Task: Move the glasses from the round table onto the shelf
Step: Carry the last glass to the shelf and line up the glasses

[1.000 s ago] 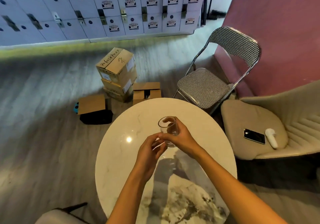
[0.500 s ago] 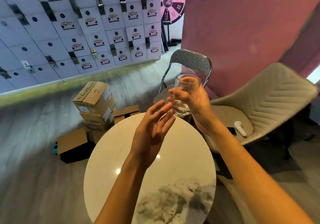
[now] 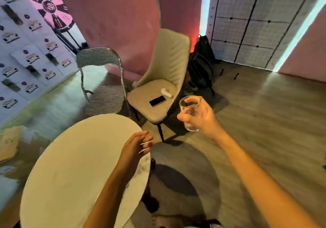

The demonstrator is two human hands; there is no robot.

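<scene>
Since half a second ago my view has swung right; my right hand (image 3: pixel 201 116) grips the glass (image 3: pixel 189 112) at two o'clock, off the round table (image 3: pixel 70 166). My left hand (image 3: pixel 135 146) hangs open, empty. I'm mid-carry; no shelf visible, so next I must find it.

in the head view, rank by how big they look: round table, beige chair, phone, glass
1. round table, though it is nearest the camera
2. beige chair
3. glass, held in the right hand; and the phone on the chair seat look about alike, so no ranking.
</scene>
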